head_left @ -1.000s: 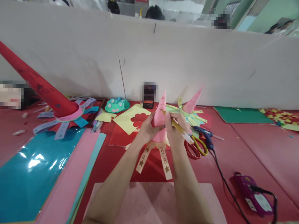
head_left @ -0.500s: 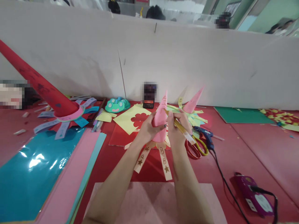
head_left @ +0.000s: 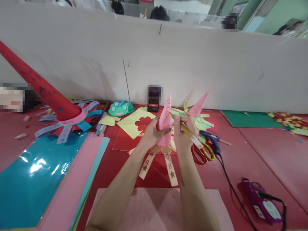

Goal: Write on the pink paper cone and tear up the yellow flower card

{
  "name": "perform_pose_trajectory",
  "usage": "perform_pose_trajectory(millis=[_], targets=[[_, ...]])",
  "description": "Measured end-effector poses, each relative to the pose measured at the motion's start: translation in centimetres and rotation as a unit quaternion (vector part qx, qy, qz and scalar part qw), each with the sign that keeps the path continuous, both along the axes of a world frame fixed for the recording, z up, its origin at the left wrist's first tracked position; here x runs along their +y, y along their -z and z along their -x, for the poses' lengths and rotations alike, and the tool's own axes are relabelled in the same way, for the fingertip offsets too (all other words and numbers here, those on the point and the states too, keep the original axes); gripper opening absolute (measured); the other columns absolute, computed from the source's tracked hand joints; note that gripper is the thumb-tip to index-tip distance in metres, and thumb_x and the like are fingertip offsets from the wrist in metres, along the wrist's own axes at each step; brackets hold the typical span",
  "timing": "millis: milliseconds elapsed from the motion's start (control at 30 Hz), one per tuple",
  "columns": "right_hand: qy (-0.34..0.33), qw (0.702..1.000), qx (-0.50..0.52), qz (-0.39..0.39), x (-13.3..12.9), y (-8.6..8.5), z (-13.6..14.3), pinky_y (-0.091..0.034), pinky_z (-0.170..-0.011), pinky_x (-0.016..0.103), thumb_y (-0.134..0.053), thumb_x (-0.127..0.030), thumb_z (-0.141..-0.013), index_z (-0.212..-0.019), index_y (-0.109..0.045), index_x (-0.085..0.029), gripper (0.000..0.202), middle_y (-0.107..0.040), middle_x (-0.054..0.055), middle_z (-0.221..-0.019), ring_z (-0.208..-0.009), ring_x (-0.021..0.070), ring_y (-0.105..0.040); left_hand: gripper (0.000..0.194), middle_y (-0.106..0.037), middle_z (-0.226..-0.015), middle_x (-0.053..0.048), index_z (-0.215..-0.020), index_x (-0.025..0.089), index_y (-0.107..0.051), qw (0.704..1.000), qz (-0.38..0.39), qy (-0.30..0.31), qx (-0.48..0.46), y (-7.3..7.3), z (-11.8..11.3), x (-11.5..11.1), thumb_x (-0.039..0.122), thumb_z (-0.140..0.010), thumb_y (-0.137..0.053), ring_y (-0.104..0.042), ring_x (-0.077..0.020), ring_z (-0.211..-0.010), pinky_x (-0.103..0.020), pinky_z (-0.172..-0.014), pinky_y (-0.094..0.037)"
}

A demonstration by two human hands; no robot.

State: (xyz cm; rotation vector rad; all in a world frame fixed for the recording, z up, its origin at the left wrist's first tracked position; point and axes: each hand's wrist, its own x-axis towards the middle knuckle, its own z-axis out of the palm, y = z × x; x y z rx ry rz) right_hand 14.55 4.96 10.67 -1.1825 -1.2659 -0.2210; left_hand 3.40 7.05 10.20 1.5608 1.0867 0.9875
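Observation:
My left hand [head_left: 152,134] is wrapped round the lower part of a pink paper cone [head_left: 165,120], which stands nearly upright with brown marks near its tip. Pale strips hang from its base, among them one strip [head_left: 169,168] bearing brown letters and a star. A gold marker [head_left: 189,132] is gripped in my right hand [head_left: 184,128], its tip at the cone's right side. Behind my right hand, a second pink cone [head_left: 200,104] leans to the right.
Scissors [head_left: 208,150] and a blue glue gun [head_left: 213,141] lie right of my right hand. A cord trails toward a purple device [head_left: 261,202]. At left are a red cone [head_left: 43,86] and coloured sheets [head_left: 36,179]; a green frog cutout [head_left: 120,109] lies behind.
The cone has turned slightly, shifting its brown marks, and its strips have moved a little to the right. My right hand and the marker have shifted slightly to the right.

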Motion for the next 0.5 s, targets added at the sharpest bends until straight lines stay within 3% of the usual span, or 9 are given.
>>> perform_pose_trajectory(millis=[367, 500], targets=[[0.001, 1.000, 0.018, -0.005, 0.07, 0.28, 0.03, -0.048, -0.090, 0.041, -0.052, -0.021, -0.082, -0.055, -0.037, -0.022, 0.031, -0.041, -0.010, -0.045, -0.041, 0.0068, -0.042, 0.053, -0.059, -0.114, -0.008, -0.118, 0.019, -0.049, 0.999, 0.008, -0.005, 0.032, -0.02, 0.07, 0.16, 0.026, -0.069, -0.068, -0.056, -0.0235, -0.103, -0.033, -0.083, -0.047], [-0.015, 0.997, 0.074, -0.015, -0.16, 0.27, 0.32, -0.053, -0.080, 0.038, -0.051, -0.025, -0.084, -0.058, -0.041, -0.022, 0.027, -0.043, -0.009, -0.046, -0.046, 0.0093, -0.051, 0.055, -0.059, -0.113, -0.009, -0.118, 0.018, -0.049, 0.999, 0.014, -0.012, 0.033, -0.02, 0.10, 0.14, 0.030, -0.069, -0.069, -0.056, -0.0250, -0.104, -0.036, -0.085, -0.047]])
